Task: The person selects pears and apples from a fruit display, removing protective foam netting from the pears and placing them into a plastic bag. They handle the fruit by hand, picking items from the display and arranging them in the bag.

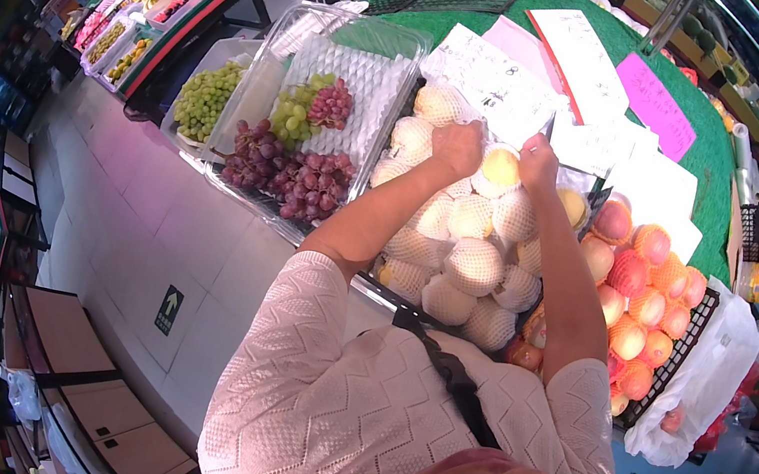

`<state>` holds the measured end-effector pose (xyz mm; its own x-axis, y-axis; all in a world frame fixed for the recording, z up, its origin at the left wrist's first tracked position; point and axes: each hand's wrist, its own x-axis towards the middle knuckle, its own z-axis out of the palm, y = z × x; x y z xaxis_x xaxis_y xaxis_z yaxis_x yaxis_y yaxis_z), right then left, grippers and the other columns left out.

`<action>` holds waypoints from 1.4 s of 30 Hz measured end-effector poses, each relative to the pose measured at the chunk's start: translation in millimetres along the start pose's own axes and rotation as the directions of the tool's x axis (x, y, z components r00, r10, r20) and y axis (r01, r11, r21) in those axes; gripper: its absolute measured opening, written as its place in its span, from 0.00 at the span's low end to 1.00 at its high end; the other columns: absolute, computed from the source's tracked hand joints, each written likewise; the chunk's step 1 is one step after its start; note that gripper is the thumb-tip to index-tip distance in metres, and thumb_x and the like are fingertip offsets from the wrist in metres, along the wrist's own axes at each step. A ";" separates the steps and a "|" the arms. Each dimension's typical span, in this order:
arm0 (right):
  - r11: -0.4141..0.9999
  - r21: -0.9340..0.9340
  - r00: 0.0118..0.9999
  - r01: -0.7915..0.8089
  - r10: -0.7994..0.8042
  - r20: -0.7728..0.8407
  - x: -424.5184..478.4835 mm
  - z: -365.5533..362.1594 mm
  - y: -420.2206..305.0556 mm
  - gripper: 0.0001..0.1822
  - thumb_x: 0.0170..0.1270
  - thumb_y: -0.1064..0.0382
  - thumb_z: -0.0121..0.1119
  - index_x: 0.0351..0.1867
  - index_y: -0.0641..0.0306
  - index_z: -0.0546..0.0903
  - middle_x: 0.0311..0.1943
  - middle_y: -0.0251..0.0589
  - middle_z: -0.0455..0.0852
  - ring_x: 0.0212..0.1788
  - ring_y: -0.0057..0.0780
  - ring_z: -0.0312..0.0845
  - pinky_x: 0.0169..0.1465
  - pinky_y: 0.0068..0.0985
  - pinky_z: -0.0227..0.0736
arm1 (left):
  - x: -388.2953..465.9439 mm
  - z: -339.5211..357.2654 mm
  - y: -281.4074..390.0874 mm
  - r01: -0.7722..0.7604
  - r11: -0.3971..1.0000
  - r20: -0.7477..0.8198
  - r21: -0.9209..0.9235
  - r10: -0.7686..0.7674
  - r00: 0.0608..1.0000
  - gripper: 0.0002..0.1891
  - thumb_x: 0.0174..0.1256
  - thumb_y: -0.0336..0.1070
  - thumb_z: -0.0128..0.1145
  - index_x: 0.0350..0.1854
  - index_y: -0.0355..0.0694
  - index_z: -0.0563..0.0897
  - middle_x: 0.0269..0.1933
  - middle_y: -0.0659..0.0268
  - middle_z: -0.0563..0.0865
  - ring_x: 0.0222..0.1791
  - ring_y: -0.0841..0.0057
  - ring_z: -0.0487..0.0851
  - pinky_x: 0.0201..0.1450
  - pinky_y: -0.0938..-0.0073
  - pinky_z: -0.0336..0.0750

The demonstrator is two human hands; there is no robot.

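Observation:
My left hand [458, 146] is curled at the back of a crate of pale round fruit in white foam nets, with a bit of clear plastic at its fingers. Across from it, my right hand [539, 160] is also curled, its fingertips together. Between the hands lies a yellowish fruit [501, 167] in a foam net, partly bare on top. Thin clear film seems to lie around it; whether both hands grip it is hard to tell. More netted fruit [474, 267] is piled under my forearms.
Left of the crate stands a clear plastic tray with red grapes [316, 184] and green grapes [290, 116]. On the right, apples [628, 338] in foam nets fill a black crate [669, 364]. Handwritten cards [498, 83] lie behind on green matting [710, 173]. White plastic bags [697, 377] hang at the right edge.

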<state>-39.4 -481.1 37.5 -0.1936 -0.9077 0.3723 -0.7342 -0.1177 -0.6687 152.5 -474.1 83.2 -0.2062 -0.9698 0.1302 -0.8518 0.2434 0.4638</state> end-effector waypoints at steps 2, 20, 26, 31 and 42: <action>0.996 -0.086 0.999 0.030 -0.026 0.048 -1.0 -4.0 -1.7 0.05 0.60 0.70 0.57 0.36 0.61 0.81 0.31 0.52 0.86 0.38 0.52 0.85 0.43 0.42 0.77 | -2.5 8.1 -4.8 -0.069 0.994 -0.055 0.086 0.074 0.996 0.12 0.68 0.39 0.53 0.47 0.46 0.86 0.45 0.52 0.88 0.50 0.54 0.85 0.54 0.50 0.75; 0.968 0.186 0.808 -0.168 0.026 0.589 -17.7 -57.2 -49.5 0.50 0.38 0.60 0.74 0.68 0.72 0.67 0.56 0.51 0.80 0.59 0.36 0.75 0.63 0.29 0.69 | 0.2 19.5 -14.1 -0.132 0.989 -0.053 -0.060 0.129 0.990 0.11 0.64 0.35 0.50 0.38 0.40 0.86 0.37 0.44 0.88 0.39 0.46 0.87 0.44 0.44 0.76; 0.893 0.376 0.873 -0.246 0.035 0.487 -32.6 -69.3 -50.0 0.52 0.37 0.65 0.77 0.71 0.67 0.65 0.56 0.45 0.80 0.59 0.33 0.76 0.63 0.30 0.70 | -2.7 6.0 19.0 -0.176 0.897 -0.243 -0.405 0.080 0.967 0.09 0.70 0.33 0.50 0.38 0.33 0.81 0.34 0.39 0.85 0.39 0.39 0.84 0.43 0.45 0.76; 0.756 0.612 0.940 -0.230 0.010 0.341 -43.2 -70.2 -41.6 0.51 0.41 0.65 0.79 0.71 0.66 0.65 0.55 0.41 0.80 0.54 0.29 0.79 0.57 0.28 0.76 | 0.8 13.7 16.8 -0.114 0.717 -0.246 -0.687 -0.082 0.966 0.10 0.72 0.35 0.52 0.38 0.32 0.81 0.35 0.43 0.86 0.38 0.46 0.84 0.44 0.53 0.76; 0.624 0.638 0.857 -0.450 0.103 0.505 -56.8 -97.5 -75.8 0.48 0.53 0.53 0.75 0.74 0.58 0.61 0.52 0.42 0.81 0.42 0.27 0.84 0.34 0.21 0.79 | -31.0 12.2 32.8 0.240 -0.061 0.248 -0.969 -0.273 0.929 0.13 0.81 0.38 0.44 0.38 0.37 0.77 0.25 0.67 0.79 0.19 0.80 0.75 0.20 0.74 0.72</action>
<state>-36.1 -381.3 129.8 0.0871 -0.9934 -0.0741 0.0443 0.0782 -0.9960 125.1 -436.2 83.8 -0.0780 -0.9717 -0.2229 0.4687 -0.2331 0.8520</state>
